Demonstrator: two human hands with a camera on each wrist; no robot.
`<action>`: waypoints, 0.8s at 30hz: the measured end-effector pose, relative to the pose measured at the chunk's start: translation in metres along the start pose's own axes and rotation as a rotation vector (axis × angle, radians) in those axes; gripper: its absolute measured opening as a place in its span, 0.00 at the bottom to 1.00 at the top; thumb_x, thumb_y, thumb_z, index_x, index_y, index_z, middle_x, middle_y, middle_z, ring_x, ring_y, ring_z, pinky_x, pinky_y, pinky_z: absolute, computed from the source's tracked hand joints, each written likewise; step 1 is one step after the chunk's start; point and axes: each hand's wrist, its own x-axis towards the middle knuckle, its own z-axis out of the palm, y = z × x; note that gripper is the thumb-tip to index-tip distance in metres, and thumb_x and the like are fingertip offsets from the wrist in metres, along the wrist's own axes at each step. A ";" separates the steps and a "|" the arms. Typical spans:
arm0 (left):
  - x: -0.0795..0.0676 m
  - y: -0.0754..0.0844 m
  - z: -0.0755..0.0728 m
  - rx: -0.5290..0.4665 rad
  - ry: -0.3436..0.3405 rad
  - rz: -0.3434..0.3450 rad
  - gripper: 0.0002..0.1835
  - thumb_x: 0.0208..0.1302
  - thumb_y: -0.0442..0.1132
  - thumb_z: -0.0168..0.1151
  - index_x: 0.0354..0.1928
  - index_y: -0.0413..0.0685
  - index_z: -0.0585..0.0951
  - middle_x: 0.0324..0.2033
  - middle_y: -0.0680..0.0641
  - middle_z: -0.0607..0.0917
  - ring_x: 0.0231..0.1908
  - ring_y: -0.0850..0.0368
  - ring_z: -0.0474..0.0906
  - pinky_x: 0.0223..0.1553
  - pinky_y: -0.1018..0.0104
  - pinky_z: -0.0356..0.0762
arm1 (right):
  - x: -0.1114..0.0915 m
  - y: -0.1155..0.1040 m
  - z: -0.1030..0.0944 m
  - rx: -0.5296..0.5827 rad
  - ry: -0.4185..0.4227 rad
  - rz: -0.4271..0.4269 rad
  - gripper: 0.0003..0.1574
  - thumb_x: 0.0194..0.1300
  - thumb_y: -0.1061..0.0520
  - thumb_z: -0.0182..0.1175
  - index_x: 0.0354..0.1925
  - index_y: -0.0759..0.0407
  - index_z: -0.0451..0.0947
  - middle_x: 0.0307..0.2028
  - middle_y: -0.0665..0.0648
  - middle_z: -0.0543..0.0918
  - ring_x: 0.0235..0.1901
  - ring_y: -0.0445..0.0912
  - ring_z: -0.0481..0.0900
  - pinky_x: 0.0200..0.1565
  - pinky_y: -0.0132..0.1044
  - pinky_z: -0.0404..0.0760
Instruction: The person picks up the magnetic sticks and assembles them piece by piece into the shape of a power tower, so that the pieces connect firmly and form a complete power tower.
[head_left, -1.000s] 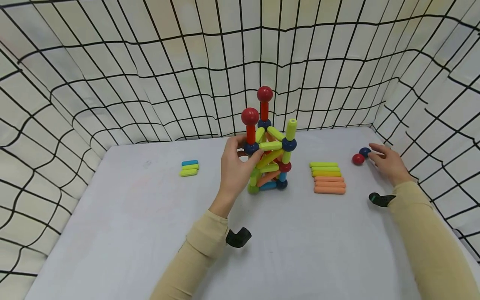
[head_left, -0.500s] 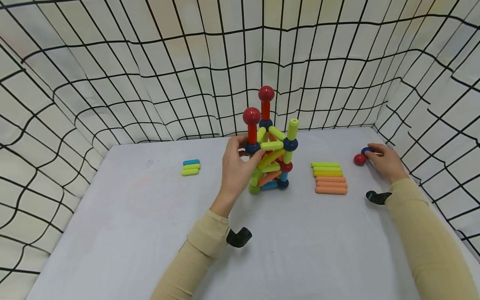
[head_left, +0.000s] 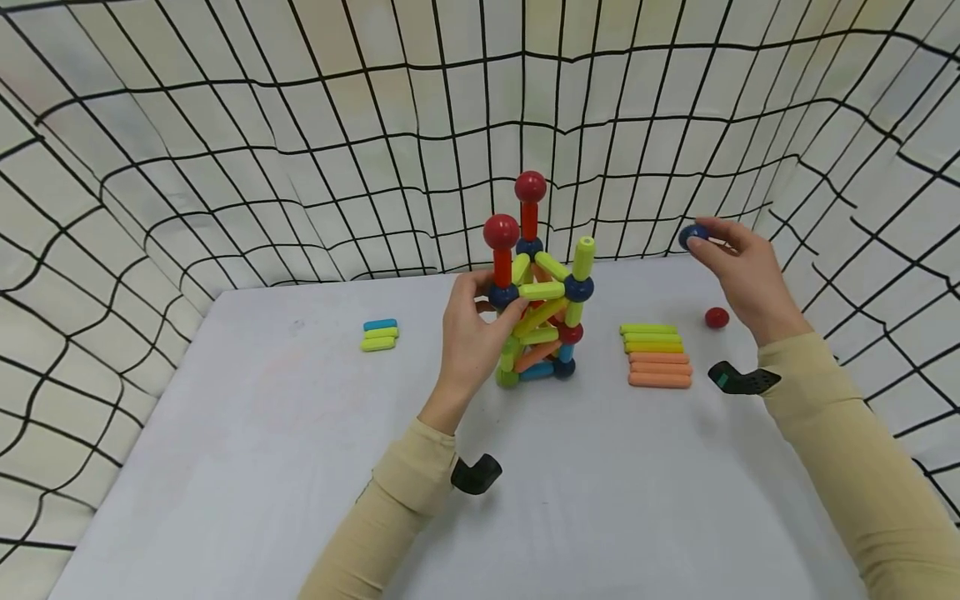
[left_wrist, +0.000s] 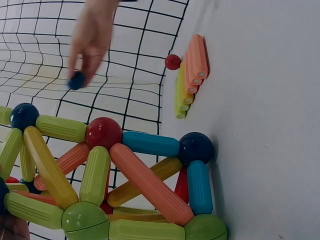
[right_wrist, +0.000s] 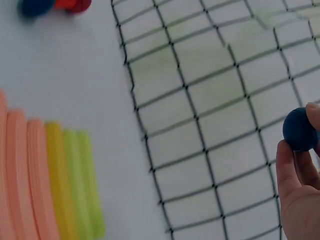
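Observation:
A tower of coloured rods and balls (head_left: 540, 335) stands on the white table. Two red rods topped with red balls rise from it, and a light green rod (head_left: 583, 258) sticks up at its right corner without a ball. My left hand (head_left: 480, 337) grips the dark blue ball (head_left: 503, 297) at the tower's upper left corner. Raised over the table's back right, my right hand (head_left: 742, 271) pinches a loose dark blue ball (head_left: 693, 237) between thumb and fingers. The right wrist view shows that blue ball (right_wrist: 300, 129) up close.
One red ball (head_left: 717, 317) lies at the right of the table. Left of it, several green, yellow and orange rods (head_left: 658, 357) lie in a row. A blue rod and two green ones (head_left: 379, 334) lie at the left. Black-lined netting (head_left: 360, 167) bounds the back and sides.
My right hand has taken the dark blue ball from beside the red one and lifted it up and to the left. The left hand and the tower stay put.

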 end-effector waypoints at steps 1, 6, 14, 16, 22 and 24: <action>0.000 0.000 0.000 0.005 0.001 -0.001 0.24 0.62 0.36 0.68 0.56 0.36 0.71 0.47 0.42 0.76 0.47 0.53 0.72 0.49 0.55 0.77 | -0.004 -0.013 0.005 0.026 -0.019 -0.022 0.36 0.66 0.39 0.59 0.70 0.41 0.65 0.65 0.53 0.66 0.63 0.45 0.67 0.70 0.50 0.56; 0.000 0.002 -0.001 0.009 0.002 -0.016 0.24 0.62 0.37 0.68 0.56 0.36 0.71 0.47 0.42 0.77 0.47 0.53 0.73 0.49 0.57 0.77 | -0.034 -0.070 0.030 0.088 -0.122 -0.159 0.32 0.68 0.46 0.60 0.69 0.41 0.67 0.65 0.53 0.67 0.64 0.46 0.67 0.68 0.40 0.62; 0.000 0.002 -0.001 0.015 -0.003 -0.028 0.25 0.62 0.37 0.68 0.57 0.36 0.71 0.48 0.43 0.76 0.47 0.54 0.73 0.48 0.61 0.76 | -0.061 -0.112 0.060 0.120 -0.262 -0.350 0.25 0.70 0.54 0.59 0.64 0.53 0.72 0.59 0.55 0.74 0.56 0.50 0.73 0.57 0.31 0.73; 0.000 0.002 -0.002 0.014 -0.003 -0.029 0.25 0.62 0.37 0.68 0.57 0.36 0.71 0.48 0.43 0.76 0.47 0.54 0.73 0.48 0.63 0.76 | -0.061 -0.115 0.064 0.126 -0.279 -0.370 0.25 0.70 0.55 0.59 0.63 0.54 0.73 0.58 0.55 0.75 0.55 0.50 0.74 0.57 0.32 0.73; -0.001 0.003 -0.002 0.009 -0.012 -0.032 0.25 0.62 0.36 0.68 0.57 0.37 0.71 0.48 0.43 0.76 0.48 0.54 0.72 0.49 0.63 0.76 | -0.056 -0.116 0.072 0.122 -0.280 -0.392 0.25 0.70 0.56 0.60 0.63 0.55 0.73 0.59 0.55 0.75 0.55 0.49 0.75 0.57 0.33 0.74; -0.001 0.003 -0.002 0.010 -0.013 -0.029 0.24 0.62 0.36 0.68 0.57 0.37 0.71 0.48 0.43 0.76 0.48 0.54 0.73 0.49 0.63 0.76 | -0.055 -0.115 0.074 0.126 -0.280 -0.393 0.25 0.70 0.56 0.59 0.63 0.55 0.73 0.59 0.55 0.75 0.56 0.48 0.75 0.58 0.33 0.74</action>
